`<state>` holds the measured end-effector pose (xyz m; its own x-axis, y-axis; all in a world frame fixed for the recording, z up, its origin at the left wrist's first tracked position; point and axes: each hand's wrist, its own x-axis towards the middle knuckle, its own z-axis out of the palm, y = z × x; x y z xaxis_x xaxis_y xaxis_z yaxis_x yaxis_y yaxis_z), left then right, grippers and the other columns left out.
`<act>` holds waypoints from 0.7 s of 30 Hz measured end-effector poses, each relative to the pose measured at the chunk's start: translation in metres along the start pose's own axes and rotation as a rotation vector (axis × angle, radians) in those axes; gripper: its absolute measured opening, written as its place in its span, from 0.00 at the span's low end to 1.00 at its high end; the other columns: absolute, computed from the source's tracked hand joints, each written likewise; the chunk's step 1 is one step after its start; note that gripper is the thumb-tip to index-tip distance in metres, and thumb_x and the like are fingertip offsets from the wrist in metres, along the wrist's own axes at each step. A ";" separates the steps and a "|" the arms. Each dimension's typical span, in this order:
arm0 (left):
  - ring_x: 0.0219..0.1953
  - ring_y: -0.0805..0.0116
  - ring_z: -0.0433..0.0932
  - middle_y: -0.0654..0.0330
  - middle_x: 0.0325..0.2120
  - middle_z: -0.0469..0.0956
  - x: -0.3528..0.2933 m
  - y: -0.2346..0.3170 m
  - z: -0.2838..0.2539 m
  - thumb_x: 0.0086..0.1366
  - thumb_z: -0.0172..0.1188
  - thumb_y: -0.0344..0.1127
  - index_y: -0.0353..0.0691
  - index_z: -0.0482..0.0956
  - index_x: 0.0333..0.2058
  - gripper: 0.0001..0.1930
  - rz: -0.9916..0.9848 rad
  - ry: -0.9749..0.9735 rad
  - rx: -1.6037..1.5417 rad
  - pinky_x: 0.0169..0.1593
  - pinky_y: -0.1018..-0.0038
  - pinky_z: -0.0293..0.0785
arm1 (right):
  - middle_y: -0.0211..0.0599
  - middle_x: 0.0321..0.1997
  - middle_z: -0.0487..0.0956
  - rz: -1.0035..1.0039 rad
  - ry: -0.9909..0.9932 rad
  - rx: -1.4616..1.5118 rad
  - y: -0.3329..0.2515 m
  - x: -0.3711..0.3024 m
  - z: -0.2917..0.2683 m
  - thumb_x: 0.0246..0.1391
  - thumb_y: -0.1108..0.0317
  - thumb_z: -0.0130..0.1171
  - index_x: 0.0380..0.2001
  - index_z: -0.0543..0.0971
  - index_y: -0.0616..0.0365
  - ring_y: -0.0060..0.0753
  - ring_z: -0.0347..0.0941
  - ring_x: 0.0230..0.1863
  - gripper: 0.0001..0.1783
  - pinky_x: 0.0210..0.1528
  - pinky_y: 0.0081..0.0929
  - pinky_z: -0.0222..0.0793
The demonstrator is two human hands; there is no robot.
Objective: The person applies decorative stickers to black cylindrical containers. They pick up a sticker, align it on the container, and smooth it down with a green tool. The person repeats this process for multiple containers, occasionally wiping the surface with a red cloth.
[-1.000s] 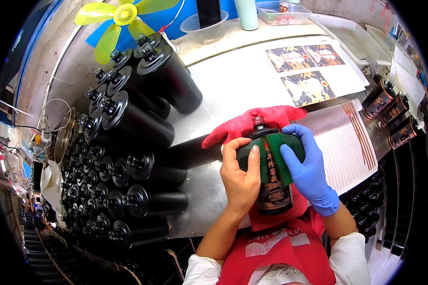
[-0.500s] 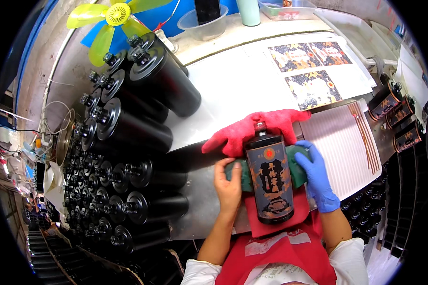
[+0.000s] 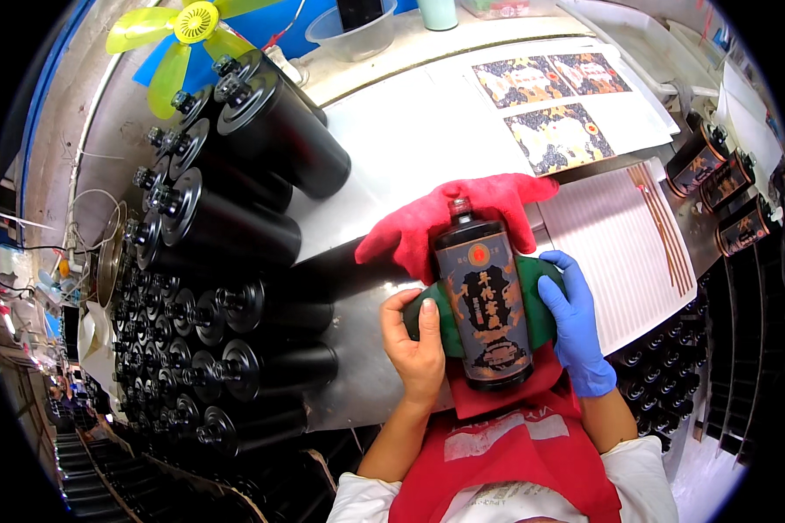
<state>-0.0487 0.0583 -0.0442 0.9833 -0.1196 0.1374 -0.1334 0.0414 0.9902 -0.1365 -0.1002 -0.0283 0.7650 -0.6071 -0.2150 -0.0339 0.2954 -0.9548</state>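
Near edge of the table point(image 3: 351, 397): labelled bottle point(image 3: 488, 314) lies face-up over red cloth point(image 3: 401, 231) | bare left hand point(image 3: 417, 353) grips the green sheet point(image 3: 536, 305) on one side, blue-gloved right hand point(image 3: 580, 329) on the other | left edge: crowded black bottles point(image 3: 283, 131) | right edge: sticks point(image 3: 663, 228) on ribbed white mat point(image 3: 597, 261)

Left of the left hand point(image 3: 415, 356), narrow passage over metal tabletop point(image 3: 362, 383), then a barrier of black bottles point(image 3: 286, 367)

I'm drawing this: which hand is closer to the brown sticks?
Right: the gloved right hand is left of the brown sticks; the bare left hand is farther left, past the bottle.
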 end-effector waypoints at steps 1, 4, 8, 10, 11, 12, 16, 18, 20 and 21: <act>0.40 0.74 0.68 0.61 0.36 0.70 -0.002 -0.005 -0.002 0.63 0.57 0.32 0.34 0.70 0.41 0.10 -0.027 0.005 -0.021 0.46 0.78 0.65 | 0.34 0.46 0.72 0.015 -0.012 0.046 0.007 0.003 -0.003 0.58 0.69 0.54 0.51 0.66 0.60 0.22 0.68 0.46 0.19 0.49 0.20 0.66; 0.40 0.73 0.68 0.61 0.36 0.71 -0.006 -0.024 -0.008 0.63 0.56 0.31 0.34 0.71 0.40 0.09 -0.131 0.023 -0.090 0.46 0.78 0.65 | 0.35 0.46 0.73 0.078 -0.042 0.125 0.020 0.011 -0.007 0.58 0.69 0.54 0.52 0.67 0.61 0.22 0.68 0.46 0.19 0.49 0.20 0.66; 0.41 0.72 0.69 0.59 0.36 0.71 -0.001 -0.026 -0.010 0.63 0.57 0.30 0.34 0.71 0.40 0.09 0.063 -0.038 0.177 0.47 0.77 0.65 | 0.34 0.44 0.74 -0.043 -0.032 -0.149 0.018 0.015 -0.008 0.56 0.70 0.55 0.50 0.69 0.58 0.23 0.70 0.45 0.18 0.48 0.20 0.67; 0.40 0.68 0.72 0.54 0.36 0.74 -0.007 -0.016 -0.009 0.62 0.57 0.30 0.34 0.71 0.41 0.10 0.029 -0.121 0.297 0.47 0.73 0.67 | 0.35 0.41 0.75 -0.194 0.012 -0.308 0.016 0.012 -0.011 0.56 0.71 0.54 0.49 0.69 0.59 0.23 0.71 0.43 0.16 0.45 0.22 0.69; 0.40 0.69 0.71 0.57 0.36 0.73 -0.004 -0.019 -0.016 0.62 0.57 0.30 0.34 0.71 0.40 0.10 0.060 -0.059 0.341 0.48 0.74 0.66 | 0.35 0.41 0.75 -0.257 0.042 -0.383 0.009 0.010 -0.012 0.57 0.71 0.54 0.48 0.69 0.59 0.24 0.72 0.42 0.16 0.45 0.22 0.69; 0.40 0.70 0.70 0.59 0.36 0.72 -0.001 -0.020 -0.024 0.62 0.57 0.29 0.34 0.71 0.40 0.09 0.088 -0.003 0.379 0.48 0.75 0.66 | 0.36 0.40 0.75 -0.320 0.079 -0.462 0.001 0.006 -0.014 0.57 0.71 0.53 0.48 0.69 0.60 0.24 0.72 0.41 0.15 0.44 0.22 0.69; 0.40 0.72 0.69 0.59 0.36 0.70 -0.017 0.039 -0.013 0.63 0.57 0.29 0.34 0.70 0.41 0.10 0.179 0.028 0.257 0.47 0.76 0.66 | 0.43 0.40 0.76 -0.505 0.106 -0.543 -0.036 -0.025 0.017 0.57 0.71 0.51 0.48 0.68 0.60 0.32 0.76 0.39 0.16 0.41 0.28 0.71; 0.42 0.72 0.69 0.59 0.37 0.70 -0.032 0.057 0.011 0.61 0.59 0.29 0.34 0.70 0.42 0.12 0.316 -0.089 0.262 0.48 0.77 0.65 | 0.47 0.42 0.77 -0.609 0.023 -0.653 -0.044 -0.040 0.043 0.56 0.72 0.52 0.50 0.68 0.60 0.40 0.78 0.41 0.17 0.41 0.32 0.72; 0.42 0.73 0.69 0.59 0.38 0.70 -0.031 0.047 0.016 0.62 0.57 0.29 0.34 0.70 0.42 0.11 0.254 -0.106 0.294 0.48 0.78 0.65 | 0.47 0.42 0.77 -0.537 0.019 -0.701 -0.039 -0.042 0.042 0.56 0.73 0.53 0.50 0.68 0.59 0.40 0.78 0.40 0.18 0.41 0.31 0.72; 0.41 0.74 0.68 0.60 0.38 0.70 -0.030 0.038 0.012 0.62 0.57 0.29 0.34 0.70 0.42 0.10 0.191 -0.085 0.206 0.48 0.78 0.65 | 0.48 0.42 0.76 -0.487 0.027 -0.614 -0.036 -0.041 0.036 0.56 0.72 0.53 0.50 0.68 0.60 0.39 0.77 0.41 0.18 0.41 0.30 0.72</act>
<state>-0.0843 0.0518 -0.0107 0.9252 -0.2122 0.3148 -0.3460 -0.1305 0.9291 -0.1434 -0.0597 0.0223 0.7696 -0.5833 0.2597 -0.0538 -0.4645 -0.8839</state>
